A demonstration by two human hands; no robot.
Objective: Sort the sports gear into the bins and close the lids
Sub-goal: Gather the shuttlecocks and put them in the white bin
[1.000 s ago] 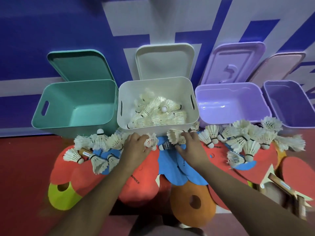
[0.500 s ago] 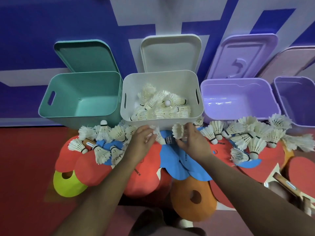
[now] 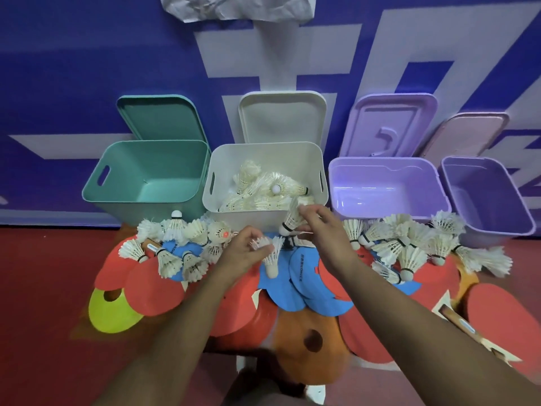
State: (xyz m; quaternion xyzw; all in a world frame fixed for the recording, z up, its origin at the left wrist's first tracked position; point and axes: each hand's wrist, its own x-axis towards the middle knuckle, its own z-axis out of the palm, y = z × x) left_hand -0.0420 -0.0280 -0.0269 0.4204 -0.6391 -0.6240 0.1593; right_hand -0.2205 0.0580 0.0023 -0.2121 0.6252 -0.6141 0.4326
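While left hand [image 3: 243,253] pinches feathered shuttlecock [image 3: 270,260], right hand [image 3: 325,232] holds second shuttlecock [image 3: 291,219] by white plastic bin [image 3: 246,219].

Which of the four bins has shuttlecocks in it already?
The white bin, second from left, between the teal bin and the lilac bin: shuttlecocks lie piled inside. The other three show nothing inside.

Bare left hand [image 3: 242,254] and right hand [image 3: 325,233]

A single wide-angle view from the person's head looks forward and steeply down. The white bin [image 3: 265,152] sits near, at mid-frame. The blue wall [image 3: 87,68] fills the frame above it and the red floor [image 3: 44,288] spreads below it. Both forearms [image 3: 175,332] reach towards the bin from the bottom edge.
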